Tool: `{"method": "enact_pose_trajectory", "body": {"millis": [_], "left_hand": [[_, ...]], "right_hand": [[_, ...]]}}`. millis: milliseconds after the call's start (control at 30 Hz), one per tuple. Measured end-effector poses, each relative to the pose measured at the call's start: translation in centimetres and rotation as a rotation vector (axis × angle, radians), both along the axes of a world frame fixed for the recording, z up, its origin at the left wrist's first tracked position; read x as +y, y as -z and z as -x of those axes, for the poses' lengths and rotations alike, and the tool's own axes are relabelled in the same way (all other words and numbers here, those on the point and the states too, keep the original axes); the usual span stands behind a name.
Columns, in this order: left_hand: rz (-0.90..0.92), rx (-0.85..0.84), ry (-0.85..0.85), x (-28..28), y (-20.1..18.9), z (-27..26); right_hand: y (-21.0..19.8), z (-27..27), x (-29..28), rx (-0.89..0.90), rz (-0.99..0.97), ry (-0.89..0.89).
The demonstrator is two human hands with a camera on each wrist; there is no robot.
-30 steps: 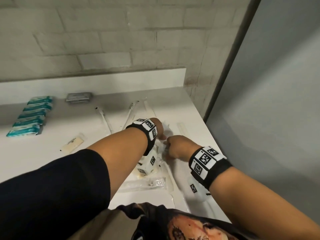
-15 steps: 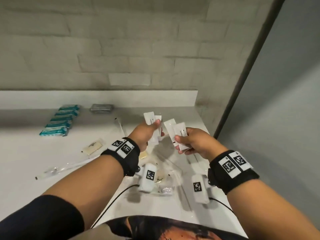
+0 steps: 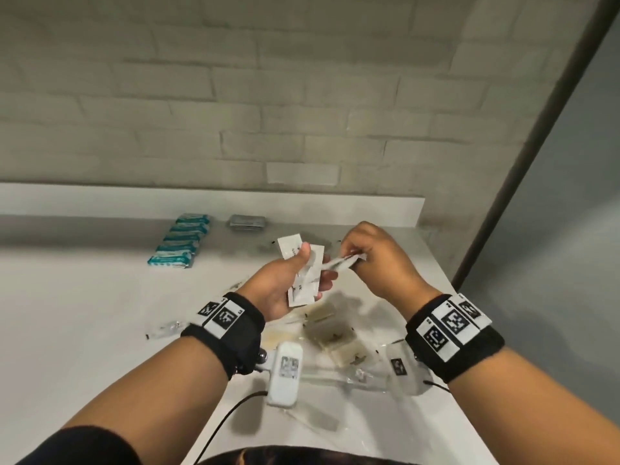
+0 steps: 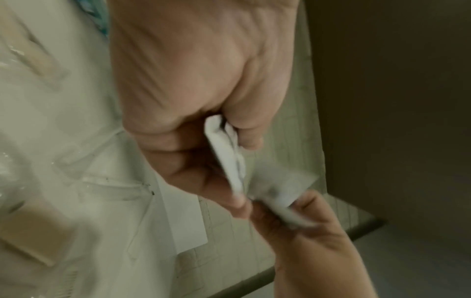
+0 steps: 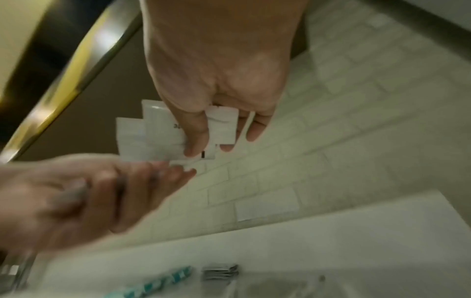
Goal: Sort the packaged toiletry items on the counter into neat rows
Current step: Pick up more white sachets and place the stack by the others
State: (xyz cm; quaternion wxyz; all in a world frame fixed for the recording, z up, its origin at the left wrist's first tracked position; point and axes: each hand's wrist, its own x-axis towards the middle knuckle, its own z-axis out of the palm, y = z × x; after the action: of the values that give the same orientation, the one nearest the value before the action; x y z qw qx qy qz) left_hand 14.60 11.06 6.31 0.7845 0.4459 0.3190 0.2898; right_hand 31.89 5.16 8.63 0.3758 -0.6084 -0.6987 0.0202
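Observation:
Both hands are raised above the white counter [image 3: 67, 313]. My left hand [image 3: 285, 283] grips a small fan of white sachets [image 3: 307, 276] between thumb and fingers; in the left wrist view these sachets [image 4: 224, 153] show edge-on. My right hand [image 3: 379, 260] pinches more white sachets [image 3: 342, 263] and holds them against the left hand's stack. In the right wrist view, several overlapping sachets [image 5: 158, 137] sit under the right hand's fingers [image 5: 198, 137], and the left hand [image 5: 76, 191] is a blur at lower left.
A row of teal packets [image 3: 181, 243] and a stack of grey packets [image 3: 247, 222] lie near the back ledge. Beige soap packets [image 3: 332, 337] and clear wrapped items [image 3: 164, 328] are scattered under my hands. The counter ends at the right beside a dark door frame [image 3: 503, 196].
A second ago both hands were down in the pile. They rose, each holding sachets apart, and now the right hand has brought its sachets to the left hand's stack.

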Motion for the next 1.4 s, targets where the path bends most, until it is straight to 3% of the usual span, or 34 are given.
{"method": "enact_pose_trajectory", "body": {"millis": [33,100,167,267,400,533,667,867,1067,1233,1333,1400], "left_hand": [[0.032,0.003,0.020,0.0,-0.2,0.6],[0.036,0.013,0.071,0.2,-0.7,1.9],[-0.012,0.051,0.076,0.5,-1.0,3.1],[-0.062,0.098,0.020,1.1,-0.9,4.7],[-0.139,0.127,-0.079,2.0,-0.7,6.8],[-0.187,0.112,-0.184,2.8,-0.7,8.3],[-0.208,0.106,-0.190,2.9,-0.7,8.3],[-0.200,0.048,-0.176,3.1,-0.8,8.1],[-0.203,0.052,-0.087,2.6,-0.2,8.5],[-0.245,0.134,-0.128,2.9,-0.1,8.8],[-0.317,0.253,-0.113,3.2,-0.2,9.4],[-0.352,0.288,-0.087,3.3,-0.3,9.5]], "right_hand": [[0.0,0.3,0.2,-0.211,-0.065,-0.013],[-0.1,1.5,0.7,-0.361,-0.130,-0.064],[-0.1,2.5,1.2,-0.273,-0.149,-0.095],[0.2,3.3,1.7,-0.066,-0.058,-0.004],[-0.6,3.4,2.0,0.199,0.250,0.078],[-2.8,3.7,2.0,0.386,0.469,-0.052],[-3.2,5.4,3.2,0.556,0.551,-0.154],[-2.1,7.4,5.2,0.741,0.497,-0.018],[-1.3,8.1,4.8,0.801,0.496,-0.036],[-1.4,7.7,4.6,0.873,0.344,-0.005],[-2.1,7.1,4.3,0.775,0.299,-0.056],[-2.6,7.2,4.1,0.642,0.390,-0.132]]}}
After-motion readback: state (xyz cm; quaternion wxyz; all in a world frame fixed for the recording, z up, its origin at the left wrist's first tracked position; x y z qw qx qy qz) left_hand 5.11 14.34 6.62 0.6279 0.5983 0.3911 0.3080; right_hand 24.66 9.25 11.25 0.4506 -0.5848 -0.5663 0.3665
